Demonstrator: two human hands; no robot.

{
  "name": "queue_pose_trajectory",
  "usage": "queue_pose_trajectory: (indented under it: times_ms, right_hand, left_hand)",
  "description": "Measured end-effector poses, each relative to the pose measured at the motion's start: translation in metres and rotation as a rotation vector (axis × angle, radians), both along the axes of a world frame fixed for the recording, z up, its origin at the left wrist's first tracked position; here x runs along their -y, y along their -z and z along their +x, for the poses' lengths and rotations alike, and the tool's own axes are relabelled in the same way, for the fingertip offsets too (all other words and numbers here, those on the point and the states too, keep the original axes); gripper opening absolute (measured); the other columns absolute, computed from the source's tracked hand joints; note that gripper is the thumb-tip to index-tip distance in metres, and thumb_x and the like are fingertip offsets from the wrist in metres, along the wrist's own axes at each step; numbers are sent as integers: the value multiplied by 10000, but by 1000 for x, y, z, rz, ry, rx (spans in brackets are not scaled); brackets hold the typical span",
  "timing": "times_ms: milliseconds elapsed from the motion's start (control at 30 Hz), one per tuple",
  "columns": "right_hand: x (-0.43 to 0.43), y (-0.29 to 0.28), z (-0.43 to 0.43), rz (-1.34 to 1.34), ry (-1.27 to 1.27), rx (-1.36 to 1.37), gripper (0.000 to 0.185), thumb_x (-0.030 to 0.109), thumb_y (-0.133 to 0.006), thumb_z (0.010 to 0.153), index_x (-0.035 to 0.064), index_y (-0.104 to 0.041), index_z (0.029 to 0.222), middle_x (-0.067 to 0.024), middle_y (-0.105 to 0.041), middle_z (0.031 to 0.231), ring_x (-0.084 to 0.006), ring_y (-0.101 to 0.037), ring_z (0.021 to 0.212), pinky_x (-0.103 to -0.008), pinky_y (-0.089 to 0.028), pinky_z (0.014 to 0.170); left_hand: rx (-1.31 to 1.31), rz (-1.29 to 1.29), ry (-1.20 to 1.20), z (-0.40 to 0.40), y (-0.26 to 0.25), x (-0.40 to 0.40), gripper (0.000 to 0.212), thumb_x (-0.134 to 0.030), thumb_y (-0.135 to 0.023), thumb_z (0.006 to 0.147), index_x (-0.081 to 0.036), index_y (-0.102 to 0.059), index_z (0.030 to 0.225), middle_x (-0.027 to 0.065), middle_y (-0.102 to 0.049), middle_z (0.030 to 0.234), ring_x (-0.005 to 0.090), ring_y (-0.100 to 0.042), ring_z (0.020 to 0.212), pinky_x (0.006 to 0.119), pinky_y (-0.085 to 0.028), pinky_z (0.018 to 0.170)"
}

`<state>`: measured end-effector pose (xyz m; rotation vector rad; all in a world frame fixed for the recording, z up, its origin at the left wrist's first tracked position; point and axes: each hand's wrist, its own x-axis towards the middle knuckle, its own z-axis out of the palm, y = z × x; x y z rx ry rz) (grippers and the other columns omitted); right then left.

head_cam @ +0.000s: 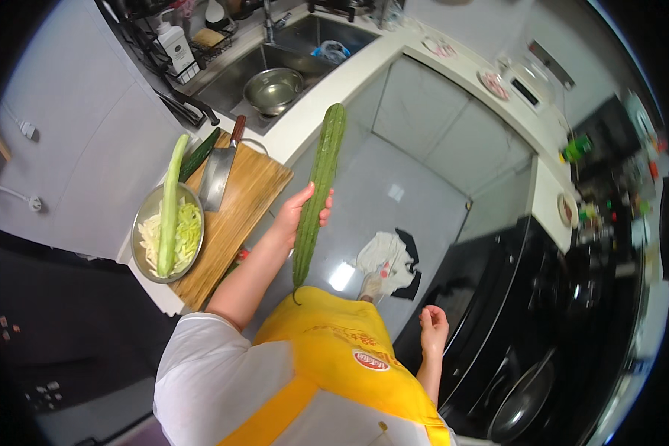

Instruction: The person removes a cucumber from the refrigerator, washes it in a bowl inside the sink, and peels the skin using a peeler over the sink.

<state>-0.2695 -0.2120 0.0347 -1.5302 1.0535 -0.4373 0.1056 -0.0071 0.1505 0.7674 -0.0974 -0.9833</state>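
Note:
My left hand (298,217) grips a long green ridged luffa gourd (326,150) around its middle, with the thin stem end pointing toward my apron. Held over the floor, the gourd is right of the wooden cutting board (251,195). A cleaver (220,173) with a wooden handle lies on the board, beside a dark green cucumber (200,154). At the board's left, a metal bowl (136,245) contains pale sliced vegetables (187,231). A long peeled light green vegetable (170,212) rests across it. Low by the stove side, my right hand (435,331) has loosely curled fingers and no visible object.
A double steel sink (228,69) with a metal basin (273,92) lies beyond the board. White counter (362,64) runs along the back, carrying a plate of sliced food (493,85). On the right are a black stove (490,345) and wok (521,401). A cloth (384,256) lies on the floor.

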Motion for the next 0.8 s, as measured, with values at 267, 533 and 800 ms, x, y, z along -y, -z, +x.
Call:
queue_pose_trajectory:
  times_ms: [267,533,800]
  right_hand:
    - [149,-55,279,-228,-613,63,218,160,-632,881,10,-592,1035,-59,-631,841,-113,-577,741,-257,-470,669]
    - [98,-71,505,-265,-1116,143,212,169,-649,862,4,-604,987,-84,-627,795,-133,-574,703,-264,-466,636]
    - [55,-78,659,-400,-1492,259,204,180,-653,850,8,-609,950,-121,-617,808,-210,-604,697,-309,-486,643]
  left_hand:
    - [162,187,-324,44,-6,-4,410,-389,-434,969,-15,-512,1115,60,-554,788,145,-514,619,255,-422,553]
    - [113,380,-531,36,22,-21,323,-281,-538,937,-34,-516,1143,89,-598,824,152,-568,660,271,-474,587]
    - [129,562,-703,48,25,4,403,-71,-658,837,-30,-493,1202,41,-596,832,101,-546,666,242,-450,603]
